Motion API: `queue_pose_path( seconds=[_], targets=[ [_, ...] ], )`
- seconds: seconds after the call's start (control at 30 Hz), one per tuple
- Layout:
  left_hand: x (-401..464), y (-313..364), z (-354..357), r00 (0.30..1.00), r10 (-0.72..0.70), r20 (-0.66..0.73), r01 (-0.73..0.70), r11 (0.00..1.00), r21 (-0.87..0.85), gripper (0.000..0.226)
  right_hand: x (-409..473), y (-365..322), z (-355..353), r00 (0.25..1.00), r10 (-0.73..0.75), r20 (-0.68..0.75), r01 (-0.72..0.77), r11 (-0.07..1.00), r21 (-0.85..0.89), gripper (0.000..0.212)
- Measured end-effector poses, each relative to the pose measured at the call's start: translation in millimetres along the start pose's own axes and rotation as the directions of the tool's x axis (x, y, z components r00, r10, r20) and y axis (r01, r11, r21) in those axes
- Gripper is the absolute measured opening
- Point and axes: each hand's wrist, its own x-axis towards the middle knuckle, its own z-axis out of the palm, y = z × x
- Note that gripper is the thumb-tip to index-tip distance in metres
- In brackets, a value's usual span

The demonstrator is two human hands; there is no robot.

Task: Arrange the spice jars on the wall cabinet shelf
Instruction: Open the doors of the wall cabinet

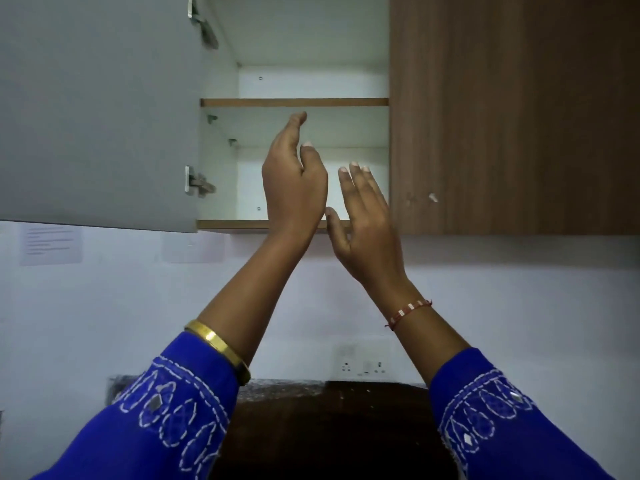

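The wall cabinet stands open, with a white inside and two wood-edged shelves: an upper shelf [294,102] and the bottom shelf [232,224]. No spice jar shows in this view. My left hand [294,181] is raised in front of the lower compartment, fingers straight and pointing up toward the upper shelf, holding nothing. Just to its right, my right hand [363,216] is lifted too, with fingers relaxed and spread, empty, its thumb near the bottom shelf's front edge. The two hands are close together but apart.
The grey cabinet door [97,109] hangs open to the left on two metal hinges [199,183]. A closed brown wooden door [512,112] borders the right side. A wall socket [362,362] sits below, above a dark countertop [329,427]. Papers [52,244] are stuck on the wall.
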Motion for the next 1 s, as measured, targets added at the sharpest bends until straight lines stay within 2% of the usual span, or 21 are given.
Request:
queue_pose_path(
  seconds=[0.27,0.47,0.77,0.9,1.0],
  targets=[
    [-17.3,-25.2,71.8,0.991,-0.063,0.119,0.076,0.991,-0.11,0.043,-16.0,77.3,-19.1,0.989,0.11,0.096,-0.088,0.974,-0.209,0.052],
    [-14.6,-69.1,117.7,0.973,-0.131,0.188,0.159,0.977,-0.142,0.042,-19.9,134.7,-2.5,0.97,0.161,0.183,-0.083,0.924,-0.374,0.058],
    [12.9,-139.5,174.1,0.89,-0.235,0.39,0.32,0.932,-0.169,0.045,0.8,197.0,56.1,0.86,0.296,0.415,0.019,0.795,-0.606,0.092],
    [22.7,-152.6,195.4,0.829,-0.244,0.503,0.354,0.926,-0.134,0.048,-2.3,207.3,77.6,0.832,0.357,0.424,0.029,0.736,-0.676,0.101],
    [19.1,-154.6,213.0,0.812,-0.213,0.544,0.383,0.897,-0.222,0.042,-4.4,212.3,84.0,0.834,0.369,0.411,0.013,0.73,-0.684,0.098]
  ],
)
